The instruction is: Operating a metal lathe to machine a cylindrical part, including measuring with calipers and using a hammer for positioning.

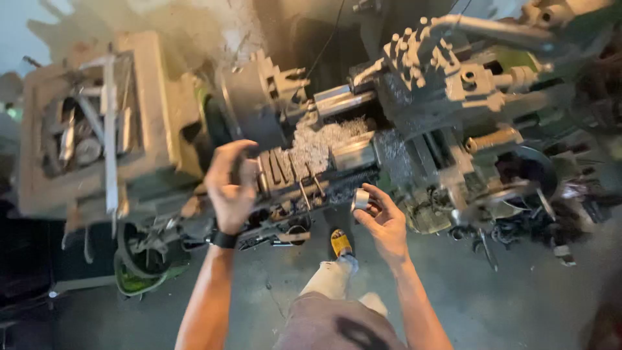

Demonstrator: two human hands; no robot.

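Below the head camera, a grey, chip-strewn metal lathe is seen tilted across the frame, and only this one view is given. A short, shiny, cylindrical metal sleeve is held in the right hand, pinched narrowly between thumb and fingertips, just in front of the lathe bed and level with the toothed, stepped jaw blocks. The sleeve's short axis appears to run roughly up and to the right, towards the bright round bar gripped in the dark chuck; its open end cannot be told for blur. The left hand is raised with the fingers curled loosely and spread fairly wide; nothing is seen held in it, and it hovers near the chuck and the jaw blocks, whether touching them cannot be told. A black wristband is worn on that arm. A heap of pale, curly metal swarf lies on the carriage beneath the bar. A grey concrete floor and a yellow-and-black shoe are seen below. As a judgement, the step in hand looks like the handling of a turned piece beside the machine; any next move would call for the sleeve's axis to be lined up with the spindle line and for the fingers to be kept clear of the swarf.
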